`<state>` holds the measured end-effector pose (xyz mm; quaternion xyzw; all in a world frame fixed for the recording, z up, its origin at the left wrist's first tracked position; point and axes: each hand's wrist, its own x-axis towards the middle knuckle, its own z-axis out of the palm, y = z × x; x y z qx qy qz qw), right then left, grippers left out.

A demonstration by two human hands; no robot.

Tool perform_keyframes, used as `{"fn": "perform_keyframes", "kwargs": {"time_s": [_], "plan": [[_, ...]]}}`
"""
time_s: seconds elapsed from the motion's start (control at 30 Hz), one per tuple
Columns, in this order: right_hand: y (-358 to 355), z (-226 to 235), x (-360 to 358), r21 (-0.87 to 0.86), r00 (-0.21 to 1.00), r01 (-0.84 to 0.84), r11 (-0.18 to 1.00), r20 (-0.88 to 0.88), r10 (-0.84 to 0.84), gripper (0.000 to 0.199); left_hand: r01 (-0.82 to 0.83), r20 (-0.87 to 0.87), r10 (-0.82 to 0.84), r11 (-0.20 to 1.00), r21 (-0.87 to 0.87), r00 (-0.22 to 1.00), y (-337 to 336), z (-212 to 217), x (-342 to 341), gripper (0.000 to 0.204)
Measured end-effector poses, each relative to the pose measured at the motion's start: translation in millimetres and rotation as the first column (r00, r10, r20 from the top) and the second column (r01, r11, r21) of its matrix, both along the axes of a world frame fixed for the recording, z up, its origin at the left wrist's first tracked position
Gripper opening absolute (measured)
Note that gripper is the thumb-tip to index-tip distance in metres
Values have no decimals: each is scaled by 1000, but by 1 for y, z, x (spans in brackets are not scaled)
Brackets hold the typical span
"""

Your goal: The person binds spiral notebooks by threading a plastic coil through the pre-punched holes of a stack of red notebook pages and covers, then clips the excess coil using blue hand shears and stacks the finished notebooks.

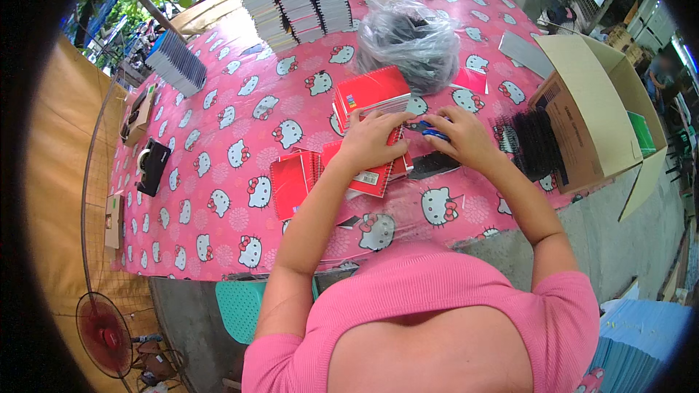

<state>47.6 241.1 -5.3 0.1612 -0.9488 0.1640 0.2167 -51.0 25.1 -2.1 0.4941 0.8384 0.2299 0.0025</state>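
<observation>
Pink cloth printed with white cartoon cats covers the table (218,175), which stands outdoors with green leaves beyond its far left corner. Left hand (373,140) lies flat, fingers (389,120) spread and pressed down on a red spiral notebook (364,175) directly beneath them; it grips nothing, only weighs the cover down. Right hand (461,138) sits just beside it, its fingers curled and pinched around a small blue tool (434,132) at the notebook's far edge, the tips of both hands nearly meeting there. Beyond the left fingertips rests a stack of red notebooks (370,91), touching the one being worked. Off to the left of the left-hand fingers, near the wrist, lies another red notebook (291,183) with its black coil showing along its right side. Farther out past the fingertips sits a crumpled clear plastic bag (408,40) with dark contents. To the right of the right-hand fingers lies a heap of black spiral coils (537,144), and just past it an open cardboard box (593,113) tipped on its side. Well beyond the bag stand rows of white bound booklets (298,0), and another grey stack (175,62) lies far to the left. A black tape dispenser (151,167) rests near the table's left edge, well apart from both hands. Below the table, low on the left, stands a red fan (105,335).
</observation>
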Motion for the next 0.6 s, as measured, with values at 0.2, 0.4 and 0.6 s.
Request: {"fn": "perform_keyframes", "kwargs": {"time_s": [0.2,0.4,0.6], "plan": [[-4,1,-2,1,982,132,991,137,-130,41,4,46,-6,999,34,999,0,2,1,52],[-3,-6,2,28,946,232,972,225,-233,40,-12,60,9,999,49,998,2,3,1,55],[-8,19,7,-10,986,162,987,-33,-162,37,-57,35,52,988,146,998,0,-1,2,62]]}}
